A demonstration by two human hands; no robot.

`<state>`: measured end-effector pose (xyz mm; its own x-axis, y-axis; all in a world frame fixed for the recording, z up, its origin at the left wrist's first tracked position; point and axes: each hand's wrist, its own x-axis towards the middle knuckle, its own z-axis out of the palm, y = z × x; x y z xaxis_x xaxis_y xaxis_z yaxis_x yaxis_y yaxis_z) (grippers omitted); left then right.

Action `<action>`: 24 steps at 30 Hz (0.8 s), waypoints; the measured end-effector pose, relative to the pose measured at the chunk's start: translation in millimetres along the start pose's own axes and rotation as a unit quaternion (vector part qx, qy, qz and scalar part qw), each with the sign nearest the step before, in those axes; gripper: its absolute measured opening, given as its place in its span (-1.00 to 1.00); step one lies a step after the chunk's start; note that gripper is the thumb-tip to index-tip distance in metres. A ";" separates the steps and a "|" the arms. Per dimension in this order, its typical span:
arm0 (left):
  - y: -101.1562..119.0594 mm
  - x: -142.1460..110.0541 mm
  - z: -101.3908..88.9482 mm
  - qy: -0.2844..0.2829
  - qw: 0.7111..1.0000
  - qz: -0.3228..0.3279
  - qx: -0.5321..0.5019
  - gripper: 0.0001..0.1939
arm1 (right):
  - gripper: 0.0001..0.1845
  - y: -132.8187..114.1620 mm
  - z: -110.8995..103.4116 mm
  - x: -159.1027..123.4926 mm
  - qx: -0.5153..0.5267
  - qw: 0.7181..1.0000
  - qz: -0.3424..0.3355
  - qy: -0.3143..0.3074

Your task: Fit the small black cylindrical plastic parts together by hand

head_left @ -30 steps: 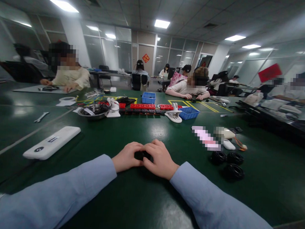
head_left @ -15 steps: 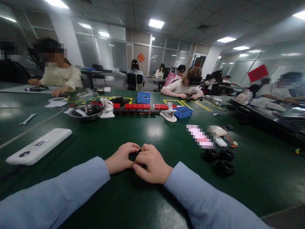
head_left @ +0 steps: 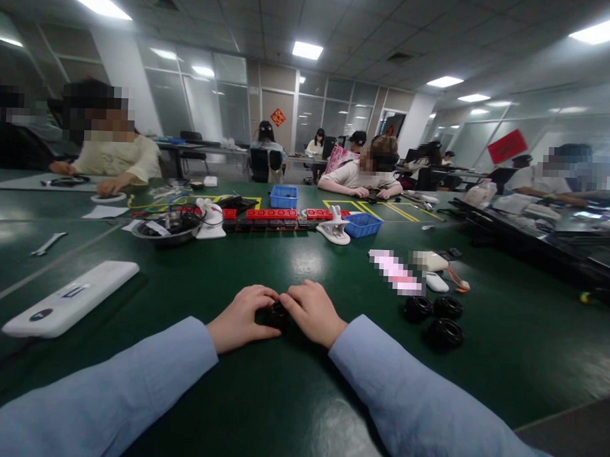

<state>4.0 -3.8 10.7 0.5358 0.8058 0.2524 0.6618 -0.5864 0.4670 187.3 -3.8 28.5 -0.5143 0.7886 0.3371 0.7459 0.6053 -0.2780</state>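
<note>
Between my hands, low on the green table, is a small black round bundle (head_left: 277,314), mostly covered; I cannot tell whether it is a coiled cable. My left hand (head_left: 242,317) curves around its left side, thumb in front and fingers behind. My right hand (head_left: 315,313) lies over its right and upper side, fingers bent down onto it. To the right rest three similar glossy black ring-shaped bundles (head_left: 445,333), close together.
A long white device (head_left: 72,300) lies at left, a wrench (head_left: 49,243) behind it. Further back are a metal bowl (head_left: 165,234), red blocks (head_left: 272,215), a white clip (head_left: 334,228) and a blue basket (head_left: 362,224). A pixelated pink item (head_left: 396,272) lies right. Co-workers sit across.
My right hand has opened out and shifted slightly up and right, so more of the black bundle shows. My left hand stays around it. The view has turned slightly.
</note>
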 end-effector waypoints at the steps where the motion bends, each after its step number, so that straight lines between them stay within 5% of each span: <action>1: -0.6 -0.4 0.5 0.001 1.000 0.001 0.001 -0.67 | -0.53 1.0 0.9 0.5 0.004 1.000 0.015 -0.001; 10: -6.1 -1.2 6.7 0.000 1.000 -0.001 -0.015 -0.59 | -0.71 -7.5 -3.5 -5.2 0.079 0.995 -0.009 0.064; 24: -4.3 -1.6 5.3 -0.022 1.000 0.007 -0.010 -0.53 | -0.88 -13.1 1.0 -4.1 0.091 0.995 -0.038 0.031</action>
<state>3.1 -3.0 3.8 0.5678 0.7926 0.2221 0.6437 -0.5958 0.4804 179.2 -14.9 29.9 -0.5349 0.7348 0.4170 0.6135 0.6772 -0.4064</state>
